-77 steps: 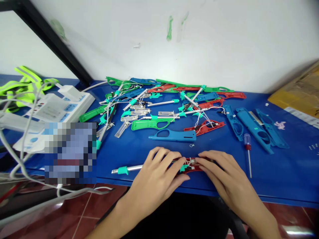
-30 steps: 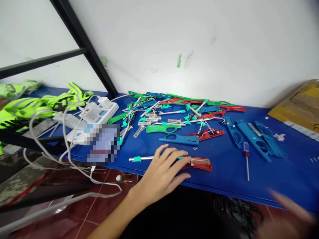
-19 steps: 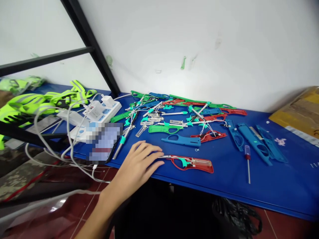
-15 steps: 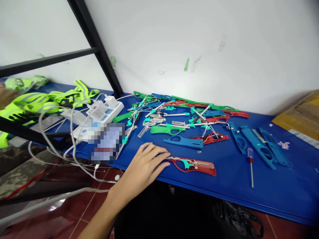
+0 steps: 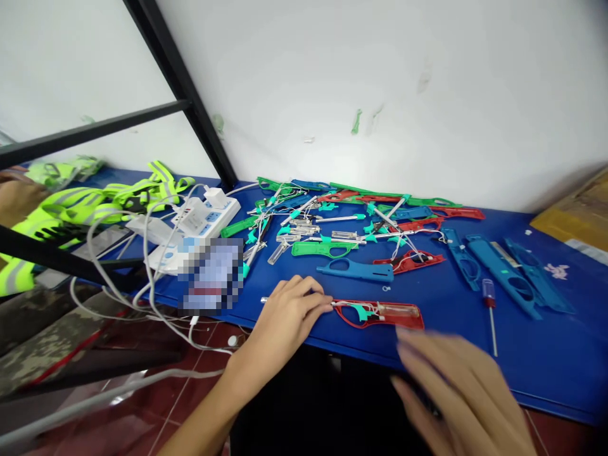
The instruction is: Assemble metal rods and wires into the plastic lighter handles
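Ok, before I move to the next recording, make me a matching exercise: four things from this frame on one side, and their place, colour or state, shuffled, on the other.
Things:
1. left hand
2. right hand
3. screwdriver
4. power strip

Descriptions:
A. blurred and open
B. white, with plugs in it
C. closed at the tube, by the red shell
D. lying down, purple and red at one end

Pairs: 1-C, 2-A, 3-D, 4-B

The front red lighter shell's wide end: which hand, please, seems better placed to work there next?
Probably the right hand: it looks empty and is nearer the wide end; the left hand lies over the metal tube.
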Available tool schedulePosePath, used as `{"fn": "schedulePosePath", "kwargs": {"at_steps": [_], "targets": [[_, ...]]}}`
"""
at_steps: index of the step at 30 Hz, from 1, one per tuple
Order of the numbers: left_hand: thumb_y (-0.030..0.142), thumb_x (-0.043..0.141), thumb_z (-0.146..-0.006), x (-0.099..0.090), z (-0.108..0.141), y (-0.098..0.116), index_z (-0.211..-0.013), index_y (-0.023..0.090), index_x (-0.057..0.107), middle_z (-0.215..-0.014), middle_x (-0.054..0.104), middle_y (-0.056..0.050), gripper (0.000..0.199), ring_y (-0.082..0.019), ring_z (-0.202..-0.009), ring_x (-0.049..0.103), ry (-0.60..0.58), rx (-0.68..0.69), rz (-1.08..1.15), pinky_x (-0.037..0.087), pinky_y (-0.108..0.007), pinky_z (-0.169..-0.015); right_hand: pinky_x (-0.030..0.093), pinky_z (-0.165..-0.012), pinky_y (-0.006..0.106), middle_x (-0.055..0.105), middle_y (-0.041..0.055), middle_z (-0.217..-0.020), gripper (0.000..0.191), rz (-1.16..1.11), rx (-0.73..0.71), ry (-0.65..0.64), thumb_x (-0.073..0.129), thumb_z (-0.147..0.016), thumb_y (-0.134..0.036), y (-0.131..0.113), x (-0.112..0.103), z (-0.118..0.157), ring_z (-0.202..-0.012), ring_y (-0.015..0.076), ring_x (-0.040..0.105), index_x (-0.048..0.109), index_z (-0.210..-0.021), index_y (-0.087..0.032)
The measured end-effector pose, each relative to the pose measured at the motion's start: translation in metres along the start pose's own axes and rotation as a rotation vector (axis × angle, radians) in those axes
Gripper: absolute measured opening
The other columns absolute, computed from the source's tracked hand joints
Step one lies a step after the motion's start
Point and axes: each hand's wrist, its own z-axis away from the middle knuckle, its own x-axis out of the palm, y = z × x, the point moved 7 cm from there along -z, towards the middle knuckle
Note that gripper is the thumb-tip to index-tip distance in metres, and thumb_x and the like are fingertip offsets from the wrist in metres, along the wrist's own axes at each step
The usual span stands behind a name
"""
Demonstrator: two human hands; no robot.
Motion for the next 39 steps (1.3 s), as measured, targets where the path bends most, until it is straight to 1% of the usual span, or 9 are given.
{"fn": "schedulePosePath", "kwargs": {"at_steps": [4,8,13,19,22,26,30,34,39], "targets": [[0.033,0.064,-0.114,0.001,-0.004,-0.001,-0.116,0.030,0.085,-0.106,0.077,-0.001,0.022,-0.019,-0.093,0.068,-0.027,0.000,0.013,0.048,-0.036,-0.081,0.062,-0.112,0.054,0.067,0.0141,-0.157,0.054,0.060,0.027,-0.068,0.056,-0.115,-0.037,0.034,0.021,-0.037,-0.140,0.0317,0.068,0.048,-0.167,-0.026],[0.031,0.061,-0.115,0.004,-0.008,0.002,-0.122,0.029,0.084,-0.108,0.076,-0.003,0.025,-0.020,-0.093,0.066,0.012,0.053,-0.016,0.046,-0.036,-0.079,0.067,-0.106,0.044,0.079,0.0055,-0.141,0.044,-0.076,0.055,-0.089,0.056,-0.115,-0.033,0.054,0.026,-0.039,-0.131,0.0241,0.075,0.059,-0.159,-0.030],[0.034,0.062,-0.114,0.004,-0.008,0.002,-0.122,0.030,0.084,-0.110,0.076,-0.002,0.024,-0.020,-0.095,0.066,-0.012,0.028,-0.020,0.044,-0.037,-0.081,0.067,-0.108,0.043,0.079,0.0028,-0.141,0.042,-0.138,0.087,-0.091,0.059,-0.114,-0.034,0.057,0.025,-0.034,-0.133,0.0229,0.073,0.063,-0.156,-0.032],[0.033,0.064,-0.113,-0.001,-0.008,0.005,-0.117,0.030,0.084,-0.106,0.075,-0.001,0.021,-0.021,-0.096,0.066,-0.073,0.025,-0.065,0.044,-0.038,-0.084,0.065,-0.110,0.046,0.078,0.0059,-0.143,0.045,-0.120,0.120,-0.113,0.059,-0.114,-0.037,0.057,0.029,-0.034,-0.135,0.0250,0.071,0.061,-0.158,-0.032],[0.030,0.064,-0.113,0.001,-0.006,0.008,-0.117,0.030,0.084,-0.107,0.074,-0.001,0.020,-0.021,-0.095,0.064,-0.023,0.038,-0.105,0.044,-0.038,-0.084,0.065,-0.108,0.045,0.078,0.0069,-0.140,0.044,-0.109,0.111,-0.102,0.059,-0.114,-0.035,0.056,0.029,-0.033,-0.132,0.0247,0.073,0.061,-0.158,-0.031],[0.020,0.060,-0.114,0.009,0.002,0.021,-0.128,0.023,0.079,-0.115,0.075,-0.006,0.024,-0.024,-0.100,0.066,0.139,0.121,-0.197,0.047,-0.043,-0.091,0.063,-0.103,0.048,0.080,0.0090,-0.136,0.045,-0.038,0.118,-0.058,0.059,-0.114,-0.037,0.053,0.027,-0.030,-0.123,0.0270,0.075,0.061,-0.158,-0.028],[0.016,0.060,-0.112,0.017,0.007,0.027,-0.134,0.021,0.075,-0.126,0.077,-0.010,0.027,-0.028,-0.109,0.067,0.218,0.163,-0.244,0.048,-0.048,-0.097,0.053,-0.113,0.057,0.081,0.0086,-0.133,0.045,0.044,0.101,-0.058,0.058,-0.114,-0.039,0.057,0.023,-0.033,-0.122,0.0292,0.073,0.059,-0.157,-0.027],[0.014,0.061,-0.111,0.019,0.006,0.025,-0.135,0.022,0.074,-0.129,0.076,-0.011,0.028,-0.028,-0.111,0.067,0.221,0.173,-0.190,0.050,-0.049,-0.098,0.055,-0.103,0.045,0.076,0.0102,-0.144,0.038,0.269,0.037,-0.088,0.049,-0.114,-0.024,0.080,0.017,-0.047,-0.125,0.0273,0.070,0.066,-0.148,-0.022],[0.014,0.062,-0.111,0.019,0.006,0.023,-0.135,0.022,0.074,-0.129,0.076,-0.010,0.028,-0.029,-0.113,0.067,0.233,0.177,-0.151,0.050,-0.048,-0.096,0.050,-0.092,0.044,0.078,0.0120,-0.138,0.044,0.387,-0.052,-0.195,0.048,-0.104,-0.006,0.114,0.027,-0.070,-0.117,0.0317,0.066,0.071,-0.140,-0.018]]}}
